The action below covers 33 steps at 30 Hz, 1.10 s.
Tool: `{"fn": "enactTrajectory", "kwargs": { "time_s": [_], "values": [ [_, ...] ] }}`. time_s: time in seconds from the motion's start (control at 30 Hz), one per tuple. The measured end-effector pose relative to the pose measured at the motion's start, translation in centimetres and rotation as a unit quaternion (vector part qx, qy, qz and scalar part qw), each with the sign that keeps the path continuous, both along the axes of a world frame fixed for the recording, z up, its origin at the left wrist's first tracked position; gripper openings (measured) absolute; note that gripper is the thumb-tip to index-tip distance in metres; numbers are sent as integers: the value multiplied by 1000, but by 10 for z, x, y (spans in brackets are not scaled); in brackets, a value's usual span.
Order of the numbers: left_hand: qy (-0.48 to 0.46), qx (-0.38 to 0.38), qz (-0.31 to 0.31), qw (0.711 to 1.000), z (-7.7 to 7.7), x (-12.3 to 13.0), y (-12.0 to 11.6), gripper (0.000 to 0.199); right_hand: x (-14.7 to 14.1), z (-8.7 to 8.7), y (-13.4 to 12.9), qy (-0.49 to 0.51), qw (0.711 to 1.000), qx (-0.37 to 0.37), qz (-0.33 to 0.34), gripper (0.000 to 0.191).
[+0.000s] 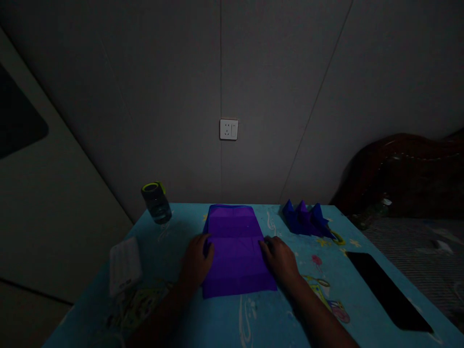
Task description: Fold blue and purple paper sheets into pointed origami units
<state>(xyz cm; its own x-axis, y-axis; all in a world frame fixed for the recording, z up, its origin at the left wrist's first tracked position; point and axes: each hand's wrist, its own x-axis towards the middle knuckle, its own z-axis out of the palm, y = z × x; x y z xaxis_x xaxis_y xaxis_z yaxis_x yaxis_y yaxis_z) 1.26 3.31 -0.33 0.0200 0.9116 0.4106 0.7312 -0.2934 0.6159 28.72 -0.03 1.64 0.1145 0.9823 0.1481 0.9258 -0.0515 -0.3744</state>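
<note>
A sheet of purple paper [237, 253] with several crosswise creases lies on the table in front of me. Blue shows along its far and left edges, perhaps a second sheet or its reverse side. My left hand [197, 258] is closed at the paper's left edge, thumb on top. On the opposite edge my right hand [281, 258] grips in the same way, with its fingers curled and partly hidden. Folded blue and purple paper boats [306, 220], pointed at the top, stand behind my right hand.
The table has a light blue patterned cover [268, 319]. A dark bottle [156, 203] stands at the back left, near a white power bank [125, 266] with a cable. At the right lie a black flat object [389, 290] and a yellow ring [338, 237], perhaps tape.
</note>
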Motion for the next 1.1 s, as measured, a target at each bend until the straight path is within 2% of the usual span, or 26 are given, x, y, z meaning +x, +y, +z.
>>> {"fn": "enactTrajectory", "kwargs": {
  "time_s": [0.17, 0.27, 0.33, 0.4, 0.47, 0.57, 0.7, 0.8, 0.93, 1.1],
  "values": [
    [-130, -41, -17, 991, 15, 1, -4, 31, 5, -3, 2, 23, 999, 26, -7, 35],
    [-280, -102, -40, 954, 23, 4, -7, 44, 7, -5, 4, 79, 996, 41, 7, 34],
    [-362, -137, -26, 922, 26, 5, -6, 53, 8, -7, 5, 136, 990, 46, 14, 34],
    [-404, -165, -6, 900, 26, 4, -4, 60, 9, -8, 6, 199, 979, 49, 20, 35],
    [-417, -185, 3, 890, 24, 3, -1, 65, 9, -10, 7, 255, 965, 50, 29, 35],
    [-412, -181, 3, 893, 22, 1, 1, 67, 7, -12, 7, 304, 950, 56, 41, 32],
    [-345, -135, 9, 929, 26, 1, -3, 65, 2, -9, 5, 360, 930, 68, 40, 34],
    [-290, -105, 13, 951, 33, 3, -9, 59, -2, -3, 3, 414, 909, 45, 28, 41],
    [-316, -108, -44, 942, 35, 7, -14, 41, -6, 3, 1, 493, 870, 12, 14, 48],
    [-325, -131, -75, 933, 26, 8, -12, 31, -7, 9, -1, 591, 807, -23, -11, 48]
  ]
}}
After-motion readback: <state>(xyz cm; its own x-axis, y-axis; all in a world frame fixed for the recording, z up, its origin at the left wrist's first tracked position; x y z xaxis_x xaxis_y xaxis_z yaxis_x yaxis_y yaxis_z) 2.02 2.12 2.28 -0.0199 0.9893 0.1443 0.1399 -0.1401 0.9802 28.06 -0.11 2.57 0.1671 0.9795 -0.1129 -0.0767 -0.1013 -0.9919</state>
